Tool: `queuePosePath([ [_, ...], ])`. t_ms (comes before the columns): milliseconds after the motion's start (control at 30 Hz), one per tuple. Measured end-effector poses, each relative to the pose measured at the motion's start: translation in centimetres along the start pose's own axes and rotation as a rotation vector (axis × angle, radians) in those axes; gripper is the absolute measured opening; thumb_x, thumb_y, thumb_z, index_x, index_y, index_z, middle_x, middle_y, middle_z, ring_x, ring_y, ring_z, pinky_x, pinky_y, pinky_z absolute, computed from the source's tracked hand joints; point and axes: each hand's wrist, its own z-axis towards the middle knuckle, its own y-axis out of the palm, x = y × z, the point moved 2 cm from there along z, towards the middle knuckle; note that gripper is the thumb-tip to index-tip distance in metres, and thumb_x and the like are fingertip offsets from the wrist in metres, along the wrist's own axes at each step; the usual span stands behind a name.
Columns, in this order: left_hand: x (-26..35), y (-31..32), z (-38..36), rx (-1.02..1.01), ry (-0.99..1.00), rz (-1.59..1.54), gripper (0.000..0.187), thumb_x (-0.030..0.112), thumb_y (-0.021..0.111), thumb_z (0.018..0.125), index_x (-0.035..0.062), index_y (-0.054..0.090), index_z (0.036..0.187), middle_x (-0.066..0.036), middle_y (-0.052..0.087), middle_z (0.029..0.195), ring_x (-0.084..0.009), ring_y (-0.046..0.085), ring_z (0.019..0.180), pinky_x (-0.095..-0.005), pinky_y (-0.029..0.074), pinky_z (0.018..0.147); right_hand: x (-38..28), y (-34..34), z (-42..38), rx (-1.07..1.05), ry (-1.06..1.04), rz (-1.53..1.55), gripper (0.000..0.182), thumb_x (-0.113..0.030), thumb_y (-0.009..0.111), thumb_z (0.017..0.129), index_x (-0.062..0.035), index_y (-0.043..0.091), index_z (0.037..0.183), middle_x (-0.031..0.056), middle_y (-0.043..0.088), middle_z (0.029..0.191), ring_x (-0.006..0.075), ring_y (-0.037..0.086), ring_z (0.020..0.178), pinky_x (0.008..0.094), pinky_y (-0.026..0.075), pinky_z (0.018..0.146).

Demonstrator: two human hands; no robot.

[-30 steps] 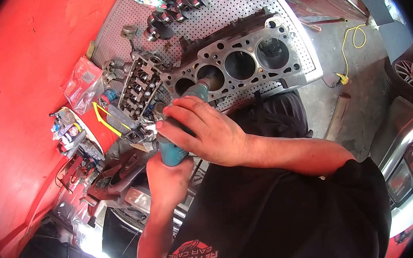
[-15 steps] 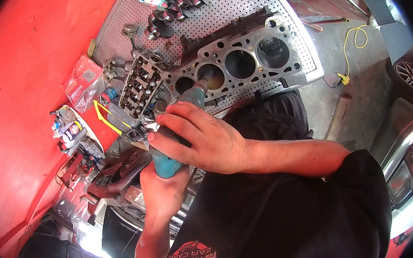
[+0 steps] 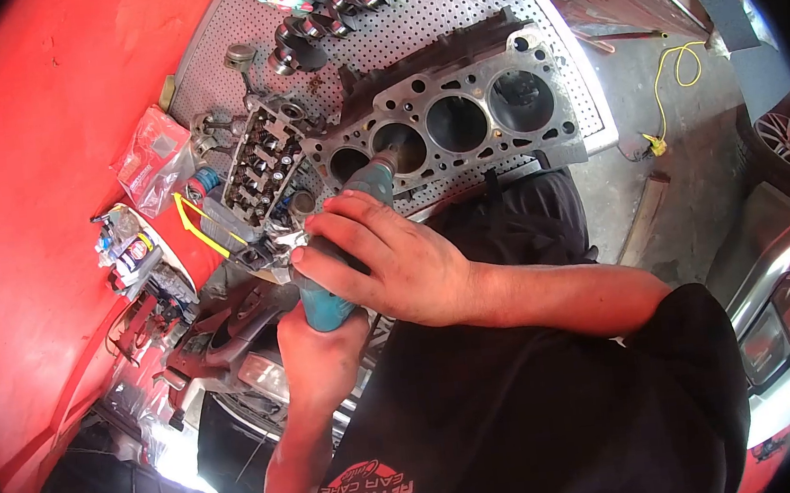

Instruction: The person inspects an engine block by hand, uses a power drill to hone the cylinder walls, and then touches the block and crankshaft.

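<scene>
My right hand (image 3: 401,260) lies over the top of a teal and black power drill (image 3: 369,183), its fingers wrapped across the body. My left hand (image 3: 323,353) is closed at the drill's rear end; its fingers are partly hidden. The drill's nose points into the second cylinder bore from the left of a grey engine block (image 3: 491,154). Whatever the chuck carries inside that bore is hard to make out. Left of the block sits a cylinder head (image 3: 263,164) with its valve gear showing.
A perforated metal table (image 3: 325,111) bears the block, a crankshaft (image 3: 326,20) and a piston with its rod (image 3: 241,60). Bottles (image 3: 135,257) stand at the left by a red wall (image 3: 42,138). A yellow cord (image 3: 668,87) lies on the floor at right.
Both hands and the drill have shifted slightly right and up at the rear. The orange glow inside the bore has dimmed.
</scene>
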Motion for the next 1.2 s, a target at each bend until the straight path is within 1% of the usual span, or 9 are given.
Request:
queuePosePath([
  [233,0.1,1.1,0.5,-0.004,0.063,0.033,0.020,0.009,0.073,0.083,-0.0057,0.068,0.096,-0.007,0.069,0.077,-0.0112,0.064,0.073,-0.0333,0.054,0.069,0.7,-0.4,-0.8,-0.025,0.027,0.008,0.058,-0.019,0.067,0.084,-0.0145,0.057,0.141,0.0164,0.057,0.132,0.0404,0.059,0.125,0.0521,0.053,0.110],
  [433,0.2,1.8,1.2,0.007,0.046,0.045,0.020,0.010,0.074,0.083,-0.0051,0.068,0.095,-0.009,0.070,0.076,-0.0124,0.065,0.072,-0.0337,0.054,0.069,1.6,-0.3,-0.9,-0.017,0.033,0.015,0.058,-0.019,0.067,0.084,-0.0133,0.058,0.141,0.0167,0.058,0.131,0.0403,0.059,0.127,0.0529,0.051,0.112],
  [533,0.0,2.1,2.0,0.003,0.018,0.036,0.020,0.009,0.073,0.081,-0.0054,0.066,0.093,-0.010,0.069,0.074,-0.0138,0.065,0.070,-0.0344,0.053,0.068,2.0,0.0,-1.0,-0.006,0.051,0.019,0.058,-0.018,0.067,0.084,-0.0126,0.058,0.141,0.0170,0.058,0.132,0.0399,0.059,0.128,0.0534,0.051,0.113],
  [733,-0.3,3.1,4.0,-0.030,0.095,0.095,0.018,0.008,0.070,0.080,-0.0062,0.064,0.089,-0.012,0.065,0.069,-0.0154,0.062,0.065,-0.0360,0.052,0.065,3.6,0.7,-1.8,-0.016,0.093,0.001,0.061,-0.016,0.065,0.084,-0.0088,0.055,0.143,0.0193,0.056,0.137,0.0420,0.057,0.130,0.0556,0.047,0.116],
  [900,-1.0,4.5,6.5,-0.054,0.045,0.066,0.019,0.010,0.068,0.080,-0.0065,0.065,0.089,-0.011,0.064,0.068,-0.0146,0.060,0.064,-0.0364,0.051,0.063,5.3,1.5,-2.8,-0.009,0.130,-0.045,0.065,-0.016,0.064,0.084,-0.0058,0.052,0.146,0.0211,0.055,0.139,0.0437,0.054,0.134,0.0575,0.044,0.118],
  [1000,-0.5,4.8,8.1,-0.067,0.074,0.092,0.018,0.009,0.067,0.080,-0.0065,0.065,0.088,-0.009,0.064,0.067,-0.0139,0.059,0.064,-0.0356,0.050,0.061,6.2,1.9,-3.5,0.026,0.152,-0.066,0.066,-0.019,0.064,0.085,-0.0054,0.050,0.148,0.0226,0.053,0.139,0.0454,0.054,0.133,0.0578,0.043,0.118],
  [1133,-1.5,5.0,9.7,-0.097,0.219,0.110,0.016,0.010,0.066,0.078,-0.0059,0.066,0.079,-0.005,0.062,0.066,-0.0128,0.058,0.064,-0.0343,0.048,0.059,7.1,2.7,-3.6,0.145,0.163,-0.012,0.073,-0.038,0.069,0.087,-0.0036,0.048,0.148,0.0232,0.053,0.133,0.0459,0.053,0.130,0.0548,0.045,0.114],
  [1167,-1.3,4.7,10.1,-0.113,0.213,0.135,0.015,0.009,0.066,0.078,-0.0059,0.067,0.078,-0.005,0.063,0.066,-0.0129,0.059,0.063,-0.0343,0.048,0.059,7.6,3.1,-3.8,0.149,0.140,-0.088,0.076,-0.043,0.071,0.085,-0.0031,0.049,0.146,0.0223,0.054,0.131,0.0450,0.053,0.127,0.0520,0.047,0.112],
  [1200,-0.9,4.5,10.4,-0.129,0.211,0.160,0.015,0.009,0.066,0.078,-0.0059,0.067,0.077,-0.006,0.064,0.066,-0.0131,0.059,0.063,-0.0342,0.048,0.059,8.0,3.2,-3.6,0.181,0.132,-0.087,0.076,-0.042,0.072,0.085,-0.0031,0.049,0.146,0.0220,0.054,0.130,0.0449,0.054,0.127,0.0514,0.048,0.111],
])
